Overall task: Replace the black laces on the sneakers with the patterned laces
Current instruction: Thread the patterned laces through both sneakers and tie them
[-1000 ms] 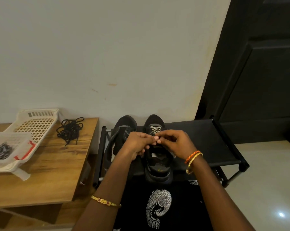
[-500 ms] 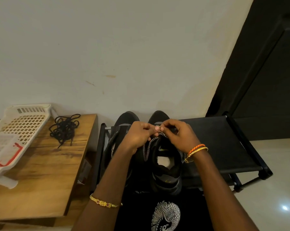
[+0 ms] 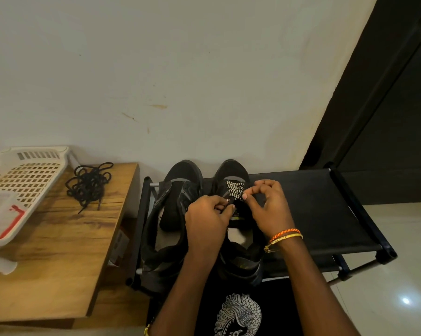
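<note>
**Patterned lace crossing the right sneaker's lower eyelets**

A black fabric shoe rack (image 3: 313,214) carries two black sneakers at its left end. The left sneaker (image 3: 173,214) is unlaced. The right sneaker (image 3: 233,173) has the patterned lace (image 3: 235,189) crossed near its toe. The left hand (image 3: 206,221) pinches a lace end over the tongue; the right hand (image 3: 270,209), fingers curled, pinches the lace too. Removed black laces (image 3: 89,183) lie at the wooden table's (image 3: 59,251) back right corner, beside a white basket (image 3: 23,175).
</note>
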